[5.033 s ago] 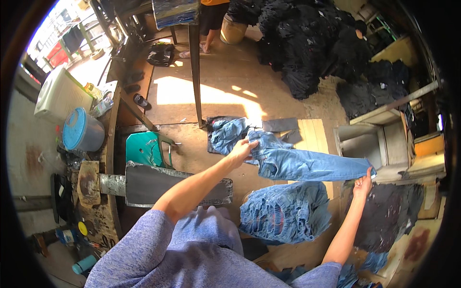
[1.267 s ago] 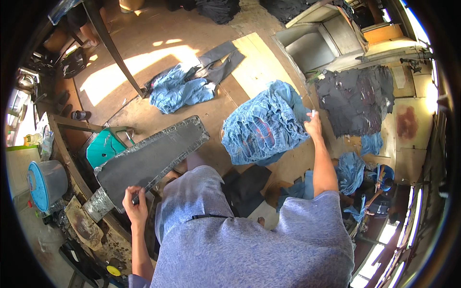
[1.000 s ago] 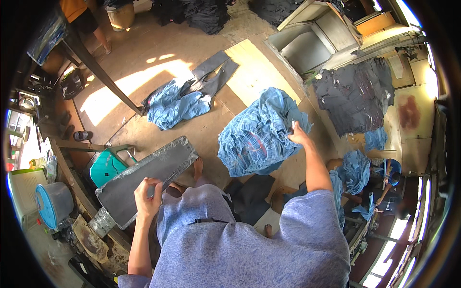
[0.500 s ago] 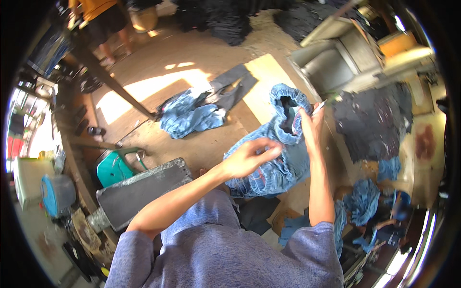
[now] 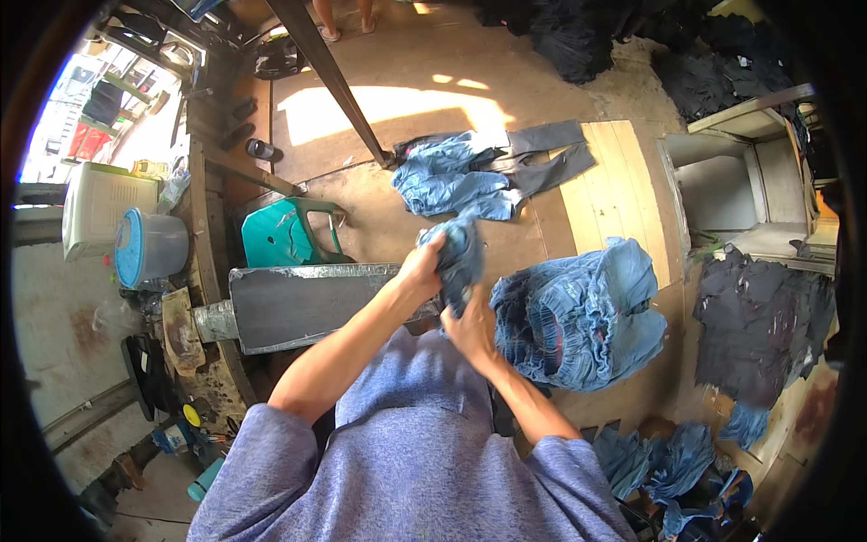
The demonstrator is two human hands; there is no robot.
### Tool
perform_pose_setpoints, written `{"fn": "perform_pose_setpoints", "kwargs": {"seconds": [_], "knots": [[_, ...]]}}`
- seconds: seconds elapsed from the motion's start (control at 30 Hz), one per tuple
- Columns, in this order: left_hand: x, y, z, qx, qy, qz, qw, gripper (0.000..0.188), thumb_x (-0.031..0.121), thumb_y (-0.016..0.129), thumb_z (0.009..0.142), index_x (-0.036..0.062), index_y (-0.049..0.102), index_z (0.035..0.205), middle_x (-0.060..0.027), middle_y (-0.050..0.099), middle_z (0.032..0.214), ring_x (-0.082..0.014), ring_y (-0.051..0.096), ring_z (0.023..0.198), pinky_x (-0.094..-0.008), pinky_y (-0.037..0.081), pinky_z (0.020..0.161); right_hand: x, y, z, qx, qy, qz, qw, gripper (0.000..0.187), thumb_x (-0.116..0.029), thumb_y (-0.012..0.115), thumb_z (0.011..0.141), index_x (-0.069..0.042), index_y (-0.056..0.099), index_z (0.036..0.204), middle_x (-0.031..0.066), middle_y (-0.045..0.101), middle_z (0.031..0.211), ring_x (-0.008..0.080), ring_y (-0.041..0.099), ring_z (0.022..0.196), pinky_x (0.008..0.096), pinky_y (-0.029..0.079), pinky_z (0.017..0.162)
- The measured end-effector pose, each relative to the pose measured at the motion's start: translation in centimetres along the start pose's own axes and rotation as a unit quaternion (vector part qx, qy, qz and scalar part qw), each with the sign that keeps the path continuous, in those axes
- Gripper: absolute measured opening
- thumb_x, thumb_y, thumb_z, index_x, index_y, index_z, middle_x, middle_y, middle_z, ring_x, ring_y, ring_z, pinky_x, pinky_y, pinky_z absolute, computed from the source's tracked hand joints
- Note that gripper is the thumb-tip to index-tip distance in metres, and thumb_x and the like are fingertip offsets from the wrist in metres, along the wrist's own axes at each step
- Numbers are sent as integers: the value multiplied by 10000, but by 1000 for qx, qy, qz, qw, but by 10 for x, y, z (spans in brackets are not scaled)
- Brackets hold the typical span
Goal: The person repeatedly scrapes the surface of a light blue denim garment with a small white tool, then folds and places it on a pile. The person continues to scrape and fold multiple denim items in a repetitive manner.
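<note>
In front of my waist I hold a bunched piece of blue denim clothing point(image 5: 461, 262). My left hand point(image 5: 423, 269) is closed on its left side. Lower down, my right hand point(image 5: 471, 327) is closed around the bottom part; blur and the folds hide whether it holds anything else. To the right of my hands lies a thick pile of blue denim garments point(image 5: 578, 316) with gathered elastic waists. Beyond my hands, a blue denim garment point(image 5: 452, 181) is spread on the floor beside dark grey trousers point(image 5: 551, 163).
A padded black bench point(image 5: 307, 303) sits at my left, with a green plastic stool point(image 5: 275, 233) behind it. A dark post point(image 5: 330, 81) rises from the floor ahead. Black cloth point(image 5: 759, 316) and denim scraps point(image 5: 677, 461) lie at right. A person's legs point(image 5: 348, 16) show at the top.
Both hands have moved left from the denim pile and now hold a denim piece between them. A pale, slim tool seen earlier in my right hand cannot be made out now. My view has swung left.
</note>
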State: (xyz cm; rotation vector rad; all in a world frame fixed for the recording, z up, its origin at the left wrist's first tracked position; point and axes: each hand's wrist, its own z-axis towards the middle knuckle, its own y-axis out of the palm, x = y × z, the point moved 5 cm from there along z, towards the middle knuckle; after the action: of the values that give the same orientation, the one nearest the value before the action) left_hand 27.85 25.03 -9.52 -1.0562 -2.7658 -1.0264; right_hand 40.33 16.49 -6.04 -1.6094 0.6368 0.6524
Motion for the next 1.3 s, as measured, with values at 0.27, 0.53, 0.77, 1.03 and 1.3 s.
{"fn": "perform_pose_setpoints", "kwargs": {"seconds": [0.27,0.53,0.77,1.03,1.3], "knots": [[56,-138,-110,37,31,21,999,418,399,591,1112,22,714,1245,-164,787,1168,-294,771,1053,-497,610,1007,-105,71,-53,-277,17,144,950,407,-220,755,883,-26,493,1127,247,731,934,485,742,879,555,590,756],[125,-214,-204,-81,-8,-70,994,659,621,507,1087,21,739,1230,-184,804,1095,-338,790,914,-488,648,867,-234,136,-59,-286,-155,161,932,394,-170,730,878,-11,493,1149,244,687,1079,479,713,917,562,593,798],[138,-201,-139,-43,26,-62,997,464,472,632,1072,34,764,1154,-131,813,1113,-270,791,937,-470,647,890,-223,121,-49,-315,-134,117,932,414,-260,760,937,-31,499,1162,201,724,1012,415,754,885,510,613,752],[219,-279,-194,140,50,126,981,147,135,737,1017,1,752,1076,-115,810,1010,-231,795,833,-427,679,736,-89,33,40,67,-134,35,988,462,-258,857,913,-59,639,1268,118,677,1198,271,589,928,426,497,883],[273,-214,-241,373,263,730,509,556,195,973,723,39,707,1186,-159,761,1164,-402,722,1132,-457,577,996,30,33,87,28,-16,-114,993,508,-543,692,1027,-53,581,955,174,707,732,433,705,704,531,528,624]]}}
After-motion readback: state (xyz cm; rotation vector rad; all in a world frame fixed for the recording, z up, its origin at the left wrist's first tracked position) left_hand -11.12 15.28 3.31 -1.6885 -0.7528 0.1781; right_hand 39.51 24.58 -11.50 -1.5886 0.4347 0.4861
